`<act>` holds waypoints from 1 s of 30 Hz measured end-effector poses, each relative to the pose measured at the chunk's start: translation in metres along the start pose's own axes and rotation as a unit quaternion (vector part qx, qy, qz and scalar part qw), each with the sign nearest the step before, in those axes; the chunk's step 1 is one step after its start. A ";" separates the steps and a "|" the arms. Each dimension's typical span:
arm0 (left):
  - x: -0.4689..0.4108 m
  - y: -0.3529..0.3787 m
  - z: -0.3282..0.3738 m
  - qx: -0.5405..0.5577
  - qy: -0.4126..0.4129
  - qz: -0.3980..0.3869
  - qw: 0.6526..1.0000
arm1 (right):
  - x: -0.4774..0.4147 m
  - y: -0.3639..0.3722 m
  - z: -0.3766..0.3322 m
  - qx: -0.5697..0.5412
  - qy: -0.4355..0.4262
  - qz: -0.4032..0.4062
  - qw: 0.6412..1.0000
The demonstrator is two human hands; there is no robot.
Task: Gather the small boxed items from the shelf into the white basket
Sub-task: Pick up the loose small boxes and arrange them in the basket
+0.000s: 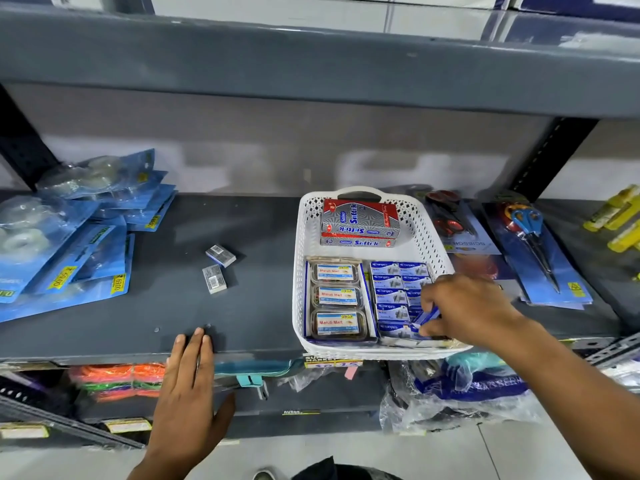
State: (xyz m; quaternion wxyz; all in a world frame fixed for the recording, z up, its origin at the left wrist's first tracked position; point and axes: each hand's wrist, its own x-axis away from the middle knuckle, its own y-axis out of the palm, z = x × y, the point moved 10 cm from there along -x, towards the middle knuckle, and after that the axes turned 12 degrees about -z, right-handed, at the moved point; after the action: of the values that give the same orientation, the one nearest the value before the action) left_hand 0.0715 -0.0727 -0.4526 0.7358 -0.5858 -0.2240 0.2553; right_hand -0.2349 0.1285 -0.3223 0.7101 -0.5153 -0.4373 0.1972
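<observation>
Right hand pinching a small blue box inside white basket, left hand flat, empty, fingertips on shelf edge, two small boxes loose on shelf

I see a dark grey metal shelf filling most of my view, with another grey shelf board overhanging it on the far side. A pale back panel shines with blurred light reflections. Black perforated uprights stand at far left and right. Near me, a lower shelf sits over pale floor tiles.
</observation>
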 end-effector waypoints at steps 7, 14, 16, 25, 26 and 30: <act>0.002 -0.004 0.002 -0.010 0.005 0.015 1.000 | 0.005 0.008 0.005 -0.007 0.044 0.014 0.999; 0.001 -0.002 0.000 0.004 -0.002 0.011 1.000 | 0.003 0.009 0.007 0.048 0.045 0.068 0.996; 0.001 0.001 -0.002 0.002 -0.001 0.011 1.000 | 0.005 0.007 0.007 0.051 0.051 0.083 0.994; 0.005 -0.004 -0.001 0.005 0.011 0.003 1.000 | -0.011 -0.065 -0.055 -0.042 -0.039 0.118 0.991; 0.006 -0.005 -0.002 -0.007 0.015 -0.001 1.000 | -0.019 -0.074 -0.076 -0.043 -0.066 0.117 0.990; 0.009 -0.013 -0.001 -0.019 0.035 -0.014 0.999 | -0.059 -0.096 -0.172 0.003 -0.171 0.137 0.976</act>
State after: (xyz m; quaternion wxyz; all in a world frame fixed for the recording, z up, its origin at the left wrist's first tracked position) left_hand 0.0804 -0.0699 -0.4401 0.7350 -0.6053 -0.2113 0.2206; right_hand -0.1409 -0.0482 -0.2754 0.5922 -0.5272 -0.4769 0.3795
